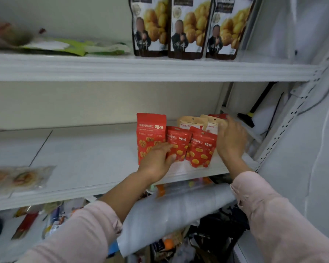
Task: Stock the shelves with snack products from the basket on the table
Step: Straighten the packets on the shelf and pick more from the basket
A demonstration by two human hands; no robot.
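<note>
On the middle shelf (pixel 80 158) stand a tall red snack bag (pixel 150 133) and two smaller red snack bags, one at the left (pixel 178 141) and one at the right (pixel 202 149). Behind them lean two beige pouches (pixel 192 123). My left hand (pixel 158 160) reaches in from below and pinches the lower edge of the left small red bag with thumb and fingers. My right hand (pixel 231 141) rests with spread fingers against the beige pouch (pixel 213 124) at the right end of the row. The basket is not in view.
Three dark chestnut bags (pixel 188 29) stand on the upper shelf, with flat green packets (pixel 74 47) to their left. Clear-wrapped cakes (pixel 21 177) lie at the middle shelf's left. Below are mixed goods and a grey rolled sheet (pixel 179 207). A perforated upright (pixel 285 130) bounds the right side.
</note>
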